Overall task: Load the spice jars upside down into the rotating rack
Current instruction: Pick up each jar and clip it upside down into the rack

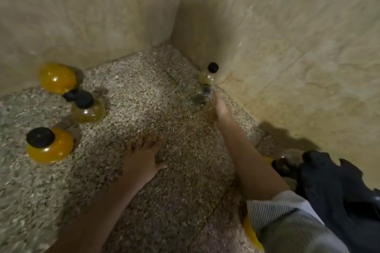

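A clear spice jar [202,96] stands near the corner of the speckled stone counter [156,92]. My right hand [221,110] reaches out to it, fingers closed on its right side; motion blur hides the exact grip. Just behind it a pale jar with a black cap [208,74] stands upright against the wall. On the left are three more: a yellow jar [58,78], an amber jar with a black lid [88,109], and a yellow jar with a black lid [49,146]. My left hand [144,156] lies flat on the counter with fingers spread, holding nothing.
Beige marble walls [287,47] meet in a corner behind the jars. A dark cloth [339,191] and a dark rounded object [287,163] sit at the right edge. Something yellow [249,230] shows under my right sleeve. A loose black lid [70,94] lies between the left jars.
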